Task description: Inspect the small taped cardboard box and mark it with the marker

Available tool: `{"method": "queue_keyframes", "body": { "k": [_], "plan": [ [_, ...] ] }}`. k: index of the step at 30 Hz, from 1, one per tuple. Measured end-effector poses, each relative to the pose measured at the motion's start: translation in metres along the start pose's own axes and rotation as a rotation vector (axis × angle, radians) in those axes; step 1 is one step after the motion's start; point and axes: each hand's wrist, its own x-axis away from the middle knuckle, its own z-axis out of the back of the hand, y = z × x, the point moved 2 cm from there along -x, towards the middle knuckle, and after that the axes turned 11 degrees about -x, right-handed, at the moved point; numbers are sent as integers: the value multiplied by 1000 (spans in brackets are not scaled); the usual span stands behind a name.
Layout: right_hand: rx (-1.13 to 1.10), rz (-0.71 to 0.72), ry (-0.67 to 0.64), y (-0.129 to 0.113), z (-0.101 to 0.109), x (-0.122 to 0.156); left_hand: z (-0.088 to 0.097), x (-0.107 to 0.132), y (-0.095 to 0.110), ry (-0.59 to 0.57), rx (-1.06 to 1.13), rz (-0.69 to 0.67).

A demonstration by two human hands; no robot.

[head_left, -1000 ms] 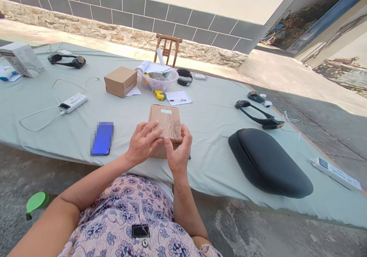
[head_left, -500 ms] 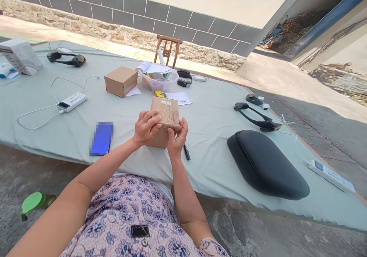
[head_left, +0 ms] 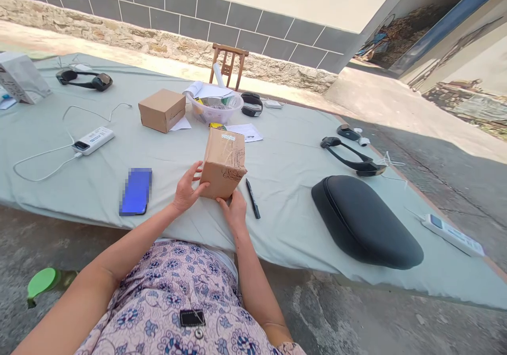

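A taped brown cardboard box (head_left: 224,157) with black scribbles and a white label stands tilted in front of me. My left hand (head_left: 188,190) grips its left side, thumb on the near face and fingers along the edge. Low on the right, my right hand (head_left: 234,211) holds the bottom edge, its thumb at the near face and its other fingers partly hidden behind the box. A black marker pen (head_left: 252,198) lies just right of my right hand. To the left of my left hand is a phone (head_left: 135,191) with a blue, blurred screen.
Behind the box are a yellow tape measure (head_left: 217,126), papers (head_left: 247,131), a second cardboard box (head_left: 161,111) and a filled plastic basket (head_left: 216,113). A black case (head_left: 366,222) and a black headset (head_left: 352,157) lie at right. A white power bank (head_left: 93,140) with a cable lies left.
Both hands have shifted lower on the box: the left from its top to its left side, the right from its right corner to the bottom edge. The box now leans, showing its near face.
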Motion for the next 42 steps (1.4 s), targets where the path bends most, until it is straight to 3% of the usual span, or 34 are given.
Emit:
{"method": "queue_keyframes", "body": {
  "k": [4, 9, 19, 26, 29, 34, 36, 39, 42],
  "plan": [
    [60, 14, 2, 0, -4, 3, -14, 26, -21, -210, -121, 149],
    [40, 11, -20, 0, -2, 2, -10, 27, -20, -212, -143, 146],
    [-41, 222, -224, -15, -9, 6, 12, 33, -15, 143, -125, 0],
    [-40, 287, -278, -21, -8, 11, 7, 35, -28, 193, 10, 169],
    [-117, 274, -172, -21, -6, 11, 6, 34, -33, 218, 25, 189],
    [-284, 84, 410, -19, 18, 9, 6, 35, -28, 218, 26, 146],
    [-312, 73, 536, -25, 33, 7, 7, 35, -25, 205, 7, 115],
    [-270, 164, 491, -44, 49, 0, 8, 35, -21, 200, -49, 35],
    [-162, 256, 365, -65, 48, -7, 10, 35, -17, 190, -93, -35]
  ]
}}
